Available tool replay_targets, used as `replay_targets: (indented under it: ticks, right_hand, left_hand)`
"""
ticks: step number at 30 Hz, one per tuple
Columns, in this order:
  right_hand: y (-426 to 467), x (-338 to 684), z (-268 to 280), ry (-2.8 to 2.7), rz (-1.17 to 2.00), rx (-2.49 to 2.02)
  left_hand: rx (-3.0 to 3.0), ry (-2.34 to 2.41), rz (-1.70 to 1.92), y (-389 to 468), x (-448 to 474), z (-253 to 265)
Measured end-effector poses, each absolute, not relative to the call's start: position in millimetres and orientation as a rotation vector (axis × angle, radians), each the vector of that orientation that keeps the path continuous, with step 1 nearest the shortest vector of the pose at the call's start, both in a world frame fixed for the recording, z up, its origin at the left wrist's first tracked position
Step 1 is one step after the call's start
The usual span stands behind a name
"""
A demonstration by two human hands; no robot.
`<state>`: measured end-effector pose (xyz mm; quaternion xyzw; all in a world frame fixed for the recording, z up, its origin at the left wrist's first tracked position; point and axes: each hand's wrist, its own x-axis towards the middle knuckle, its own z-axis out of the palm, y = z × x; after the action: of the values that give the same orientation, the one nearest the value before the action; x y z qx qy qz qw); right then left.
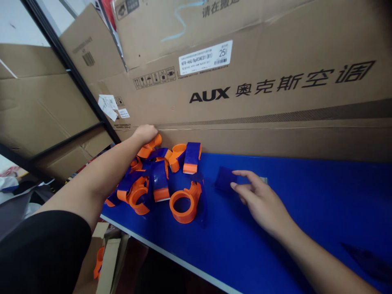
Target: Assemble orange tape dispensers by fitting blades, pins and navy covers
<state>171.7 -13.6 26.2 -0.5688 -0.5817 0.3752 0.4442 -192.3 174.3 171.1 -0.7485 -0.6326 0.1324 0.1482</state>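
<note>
My left hand (147, 134) reaches to the back of the pile and is closed around an orange tape dispenser (154, 142); its fingertips are hidden. Several more orange-and-blue tape dispensers lie close by, among them one on its side with a round orange hub (183, 207) and one with a toothed edge (160, 179). To the right of the pile, my right hand (255, 194) pinches the edge of a dark blue plastic piece (225, 178) between thumb and index finger, just over the tabletop. A small greyish item (263, 179) shows partly behind that hand.
The blue table (306, 196) backs onto a large cardboard carton (260, 114). At the left stands a black metal frame (82, 87). Below the front edge, an open cardboard box (110, 265) holds an orange part. A dark blue piece (367, 259) lies at the right.
</note>
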Motion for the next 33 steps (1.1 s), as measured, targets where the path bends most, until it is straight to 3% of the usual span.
replay_targets:
  ticks: [12, 18, 26, 30, 33]
  right_hand:
    - [-18, 169, 30, -1.509, 0.812, -1.374]
    - [-23, 171, 30, -1.37, 0.723, -1.126]
    - [-27, 179, 51, -1.003, 1.405, -0.767]
    - [-28, 179, 59, -0.955, 1.41, -0.801]
    - [-20, 186, 61, -0.896, 1.33, -0.877]
  left_hand:
    - [-1.935, -1.714, -0.205, 127, -180, 225]
    - [-1.943, -1.528, -0.82, 61, -119, 240]
    - [-2.52, -1.438, -0.811, 15, 1, 183]
    - [-2.714, -1.539, -0.624, 26, 36, 152]
    - [-2.832, -1.638, -0.742, 28, 48, 146]
